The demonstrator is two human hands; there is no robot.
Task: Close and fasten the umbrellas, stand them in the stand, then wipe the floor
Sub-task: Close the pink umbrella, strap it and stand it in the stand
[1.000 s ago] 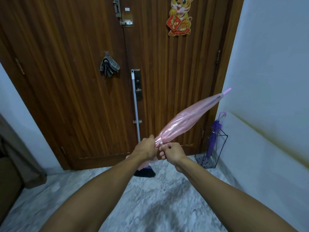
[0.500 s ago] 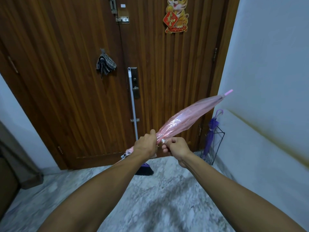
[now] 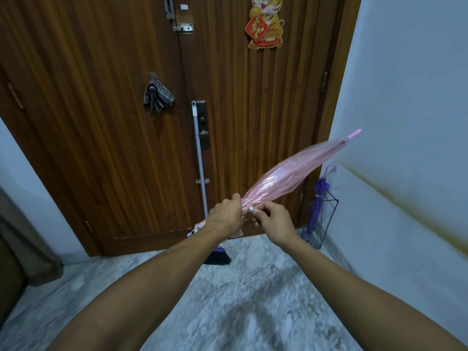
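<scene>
A closed, translucent pink umbrella slants across the view, tip up toward the right wall. My left hand grips its canopy near the lower end. My right hand pinches the small strap with a white snap at the canopy's edge, right beside the left hand. A closed purple umbrella stands in the black wire stand in the right corner by the door. The marble floor lies under my arms.
A brown wooden door fills the view ahead. A long-handled broom leans on it, with its dark head on the floor. A striped cloth hangs on a door hook. A white wall stands on the right.
My hands and the pink umbrella have stayed almost in place. My right hand's fingers have shifted on the strap at the snap. The camera has tilted slightly.
</scene>
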